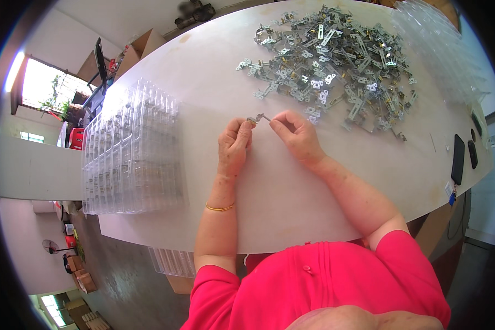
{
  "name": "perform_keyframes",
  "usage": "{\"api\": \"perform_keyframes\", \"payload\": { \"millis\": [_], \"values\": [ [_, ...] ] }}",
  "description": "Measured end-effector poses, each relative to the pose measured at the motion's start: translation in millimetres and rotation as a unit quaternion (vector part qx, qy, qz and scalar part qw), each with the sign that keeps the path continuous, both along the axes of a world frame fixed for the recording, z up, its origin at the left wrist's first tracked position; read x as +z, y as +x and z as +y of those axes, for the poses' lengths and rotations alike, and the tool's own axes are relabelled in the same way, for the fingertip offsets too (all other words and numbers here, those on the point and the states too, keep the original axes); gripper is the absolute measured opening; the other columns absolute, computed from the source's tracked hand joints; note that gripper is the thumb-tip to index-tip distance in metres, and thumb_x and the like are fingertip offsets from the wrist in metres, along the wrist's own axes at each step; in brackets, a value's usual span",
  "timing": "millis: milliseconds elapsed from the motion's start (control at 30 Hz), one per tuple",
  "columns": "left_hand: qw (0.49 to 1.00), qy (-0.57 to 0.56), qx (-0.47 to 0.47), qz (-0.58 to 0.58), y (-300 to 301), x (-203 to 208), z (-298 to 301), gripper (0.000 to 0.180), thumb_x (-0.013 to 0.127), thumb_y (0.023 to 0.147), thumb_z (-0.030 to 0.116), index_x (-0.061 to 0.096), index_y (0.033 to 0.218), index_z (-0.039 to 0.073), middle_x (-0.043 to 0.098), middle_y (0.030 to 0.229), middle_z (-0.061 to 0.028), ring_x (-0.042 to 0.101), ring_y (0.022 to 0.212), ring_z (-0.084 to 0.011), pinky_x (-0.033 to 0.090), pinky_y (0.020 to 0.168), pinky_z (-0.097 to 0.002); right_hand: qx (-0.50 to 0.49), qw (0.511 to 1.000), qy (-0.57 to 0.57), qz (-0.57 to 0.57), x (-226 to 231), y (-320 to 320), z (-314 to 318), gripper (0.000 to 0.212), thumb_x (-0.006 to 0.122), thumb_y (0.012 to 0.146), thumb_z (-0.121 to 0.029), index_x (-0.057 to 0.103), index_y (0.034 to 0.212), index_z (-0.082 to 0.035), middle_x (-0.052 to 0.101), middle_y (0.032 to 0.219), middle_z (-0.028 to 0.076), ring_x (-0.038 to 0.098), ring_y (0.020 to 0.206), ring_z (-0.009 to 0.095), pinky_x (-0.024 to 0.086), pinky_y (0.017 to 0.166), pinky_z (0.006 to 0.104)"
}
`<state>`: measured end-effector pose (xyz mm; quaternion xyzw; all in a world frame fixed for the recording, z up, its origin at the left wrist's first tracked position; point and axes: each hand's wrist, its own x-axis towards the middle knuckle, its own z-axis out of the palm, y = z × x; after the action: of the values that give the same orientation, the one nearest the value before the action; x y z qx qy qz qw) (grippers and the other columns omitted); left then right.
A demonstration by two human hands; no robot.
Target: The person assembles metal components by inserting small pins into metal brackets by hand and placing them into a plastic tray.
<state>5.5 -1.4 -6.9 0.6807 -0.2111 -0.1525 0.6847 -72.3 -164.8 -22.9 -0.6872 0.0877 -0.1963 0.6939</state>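
Note:
Over the pale table (275,198), my left hand (234,147) pinches a small metal bracket-like part (257,117) between thumb and fingers. My right hand (298,136) is closed in a pinch on the thin end that sticks out of the same part. Both hands meet just in front of a large heap of loose silvery metal parts (324,82), some with brass-coloured bits. The part's exact shape is too small to make out, and the fingers cover some of it.
Clear plastic trays (132,157) filled with parts are stacked at the left. More clear trays (440,52) lie at the far right. A black phone (457,159) and a thin rod (433,143) lie near the right edge. An open carton (140,49) stands beyond the table.

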Motion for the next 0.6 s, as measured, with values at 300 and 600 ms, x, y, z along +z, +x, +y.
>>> {"api": "perform_keyframes", "payload": {
  "millis": [300,600],
  "values": [
    [0.992,0.07,-0.002,-0.101,0.0,-3.0,3.1,0.02,0.057,0.103,0.02,0.063,0.095,0.002,0.05,0.071,0.0057,0.041,0.061,-0.0032,0.034,0.054,-0.019,-0.002,1.0,-0.023,0.02,7.2,-2.3,0.4,0.011,0.067,0.094,-0.013,0.064,0.096,-0.003,0.06,0.086,0.0,0.055,0.072,0.007,0.048,0.065,0.0243],
    [0.961,0.137,0.016,-0.238,-9.0,2.6,-4.9,0.013,0.064,0.097,0.014,0.064,0.092,0.003,0.054,0.068,-0.0014,0.044,0.059,-0.0089,0.039,0.054,-0.0253,0.076,0.991,0.1,0.048,6.4,-0.7,-8.2,0.017,0.056,0.099,-0.014,0.062,0.109,-0.002,0.062,0.085,0.002,0.061,0.073,0.009,0.055,0.067,0.0264]
  ]
}}
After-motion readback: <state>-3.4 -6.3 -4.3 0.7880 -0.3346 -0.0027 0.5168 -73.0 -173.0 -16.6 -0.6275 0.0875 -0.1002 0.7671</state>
